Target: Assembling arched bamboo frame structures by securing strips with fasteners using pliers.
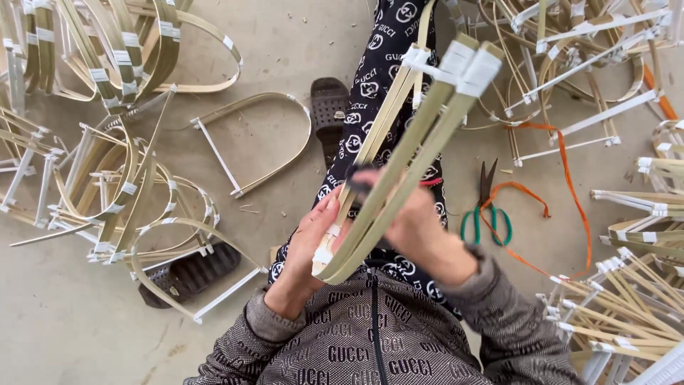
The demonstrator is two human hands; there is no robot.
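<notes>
While I sit on the concrete floor, my left hand wraps its fingers closed around the taped lower end of a bundle of bent bamboo strips, and my right hand clamps the same bundle from the other side, just above my lap. Its far end, bound with white tape, tilts up and away over my patterned trouser leg. Bare floor lies open only toward the near left corner and in a strip at the top between the heaps. Along the left edge a tangle of finished bamboo hoops crowds in, with one single hoop lying apart beside a dark sandal; another sandal sits half under the tangle. Toward the right edge, green-handled scissors lie near my right elbow, an orange strap looping past them, and straight taped frames pile up close at the near right corner
</notes>
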